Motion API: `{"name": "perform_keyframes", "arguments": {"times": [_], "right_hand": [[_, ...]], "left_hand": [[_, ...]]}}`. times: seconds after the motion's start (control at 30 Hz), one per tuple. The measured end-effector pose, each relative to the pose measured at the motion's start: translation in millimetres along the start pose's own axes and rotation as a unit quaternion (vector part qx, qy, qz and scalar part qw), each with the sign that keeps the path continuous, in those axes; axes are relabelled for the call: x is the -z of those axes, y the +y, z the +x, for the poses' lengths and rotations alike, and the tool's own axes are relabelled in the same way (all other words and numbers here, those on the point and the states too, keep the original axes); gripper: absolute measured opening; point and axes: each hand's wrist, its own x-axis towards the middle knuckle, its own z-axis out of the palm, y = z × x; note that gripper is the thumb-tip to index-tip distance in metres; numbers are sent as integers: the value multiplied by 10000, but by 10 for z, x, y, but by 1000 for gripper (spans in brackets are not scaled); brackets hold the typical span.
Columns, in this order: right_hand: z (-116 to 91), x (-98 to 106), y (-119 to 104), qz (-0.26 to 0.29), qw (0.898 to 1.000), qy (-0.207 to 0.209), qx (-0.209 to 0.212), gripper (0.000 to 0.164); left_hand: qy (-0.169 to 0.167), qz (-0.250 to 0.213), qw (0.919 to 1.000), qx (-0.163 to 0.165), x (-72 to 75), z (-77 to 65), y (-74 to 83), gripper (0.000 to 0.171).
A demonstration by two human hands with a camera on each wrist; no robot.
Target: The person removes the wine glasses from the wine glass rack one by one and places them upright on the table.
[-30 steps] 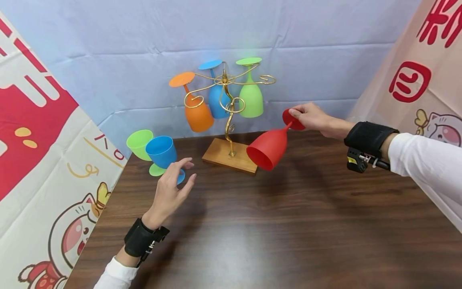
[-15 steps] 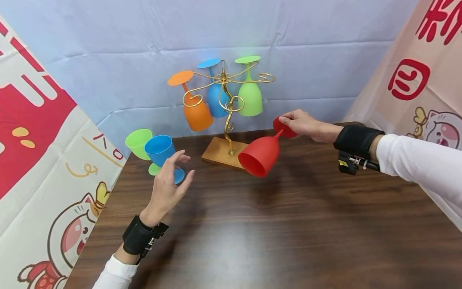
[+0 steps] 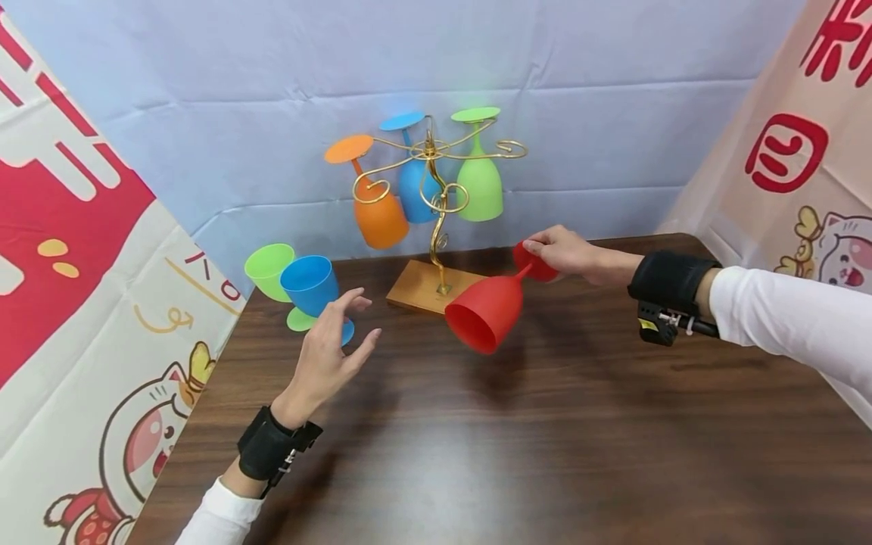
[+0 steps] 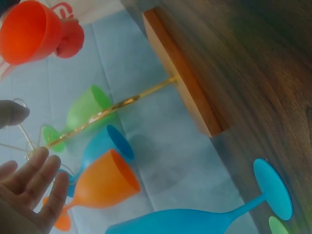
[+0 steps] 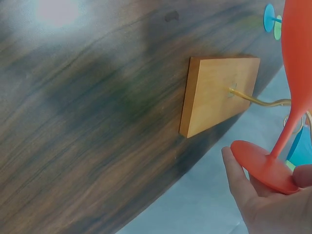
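Note:
My right hand (image 3: 564, 251) grips a red goblet (image 3: 485, 312) by its round foot. The goblet is tilted above the table, its mouth facing down and left toward me. In the right wrist view the goblet's foot (image 5: 265, 165) lies between thumb and fingers. My left hand (image 3: 328, 354), fingers loosely bent and holding nothing, hovers beside a blue goblet (image 3: 309, 286) standing upright, and hides part of its stem. A gold wire rack (image 3: 436, 219) on a wooden base holds orange (image 3: 380, 216), blue (image 3: 415, 189) and green (image 3: 480, 189) goblets upside down by their feet.
A green goblet (image 3: 269, 269) stands upright behind the blue one on the dark wooden table (image 3: 436, 454). The red goblet overlaps the right part of the wooden base (image 3: 415, 286). Cloth walls close off the back and both sides.
My right hand has brought the red goblet lower and slightly to the left, in front of the rack's base. The left hand stays about where it was, beside the blue goblet.

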Motion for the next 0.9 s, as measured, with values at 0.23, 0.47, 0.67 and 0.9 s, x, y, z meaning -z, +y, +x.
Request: {"name": "perform_keyframes", "arguments": {"times": [0.23,0.47,0.67,0.9], "right_hand": [[-35,-48,8,3,10000,-37,45,42],[-79,-70,43,106,9997,-202,57,42],[-91,-115,26,334,9988,-336,113,42],[-65,-236,-6,397,9981,-462,27,42]], "left_hand": [[-25,-101,9999,37,-9,33,42,69],[-116,-208,9997,80,-22,35,116,71],[-148,-249,9995,-83,-40,59,163,69],[-283,-292,9991,-102,-102,34,191,73]]}}
